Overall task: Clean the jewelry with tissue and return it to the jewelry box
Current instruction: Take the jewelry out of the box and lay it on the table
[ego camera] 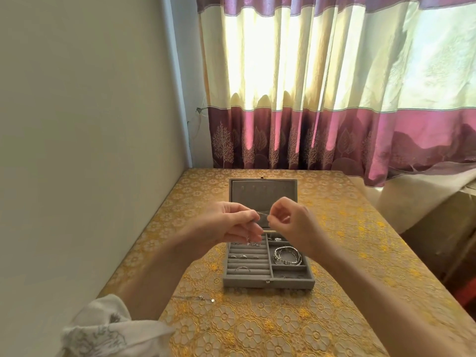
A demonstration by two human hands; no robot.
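The gold floral-patterned tablecloth (257, 325) fills the lower frame. At centre sits the open grey velvet jewelry box (268, 253). Above it, our left hand (226, 225) and right hand (291, 222) each pinch one end of a thin silver chain (263, 214). We judge this the handling step; next we need tissue, none visible.

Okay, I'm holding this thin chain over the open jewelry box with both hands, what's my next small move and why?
Probably lower the thin chain toward the jewelry box. Both the left hand and right hand pinch it directly above the open box, and no tissue is in view.
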